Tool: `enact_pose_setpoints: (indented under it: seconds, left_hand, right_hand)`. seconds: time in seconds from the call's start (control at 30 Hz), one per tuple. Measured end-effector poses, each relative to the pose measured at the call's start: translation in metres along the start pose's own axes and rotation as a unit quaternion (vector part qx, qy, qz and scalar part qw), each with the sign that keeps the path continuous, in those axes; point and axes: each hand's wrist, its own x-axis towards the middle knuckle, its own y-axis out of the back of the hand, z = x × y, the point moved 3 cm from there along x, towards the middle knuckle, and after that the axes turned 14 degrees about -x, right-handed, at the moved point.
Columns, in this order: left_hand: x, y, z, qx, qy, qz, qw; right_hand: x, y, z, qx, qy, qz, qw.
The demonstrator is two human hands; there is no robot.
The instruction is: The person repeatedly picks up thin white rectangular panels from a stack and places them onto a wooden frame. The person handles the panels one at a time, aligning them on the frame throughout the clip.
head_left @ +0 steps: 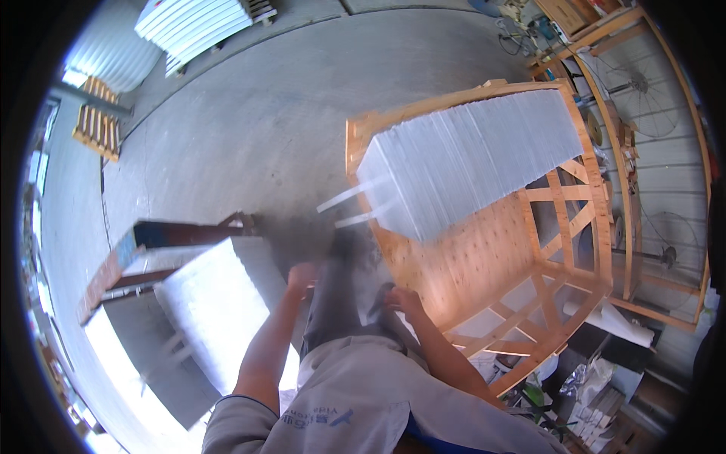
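My left hand point(302, 277) hangs beside my dark trousers point(331, 303), near a pale slab block on the left; its fingers are smeared and partly hidden. My right hand point(404, 300) is curled at the near corner of an open wooden crate point(461, 257). A small dark thing point(380, 297) shows at its fingers, too blurred to name. Inside the crate leans a row of grey-white slabs point(476, 159), with two pale straps point(352, 198) sticking out at its left end. Neither hand touches the slabs.
To the left, a rusty metal frame point(113, 265) stands against pale slab blocks point(215, 291). Wooden pallets point(98, 125) and a white stack point(193, 30) are at the far left. A timber rack point(616, 151) with wheels lines the right, and clutter point(590, 386) lies at the lower right.
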Motion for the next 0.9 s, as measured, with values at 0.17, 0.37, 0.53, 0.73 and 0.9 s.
enact_pose_setpoints:
  seconds: [0.17, 0.37, 0.53, 0.73, 0.9]
  left_hand:
    - [-0.097, 0.092, -0.121, 0.037, 0.063, 0.164, 0.984]
    - [-0.219, 0.096, -0.255, -0.108, 0.048, 0.165, 0.979]
    - [-0.277, 0.096, -0.296, -0.122, 0.043, 0.181, 0.975]
    - [-0.31, 0.122, -0.319, -0.168, -0.067, 0.204, 0.962]
    - [-0.346, 0.158, -0.359, -0.179, -0.112, 0.194, 0.958]
  right_hand:
    - [-0.029, 0.059, 0.053, -0.045, -0.003, 0.004, 0.999]
    - [-0.06, 0.16, 0.175, -0.105, -0.036, -0.019, 0.994]
    - [-0.064, 0.204, 0.224, -0.129, -0.055, -0.038, 0.989]
    - [-0.083, 0.135, 0.179, -0.218, -0.016, -0.038, 0.975]
    - [-0.092, 0.033, 0.173, -0.313, 0.003, -0.079, 0.946]
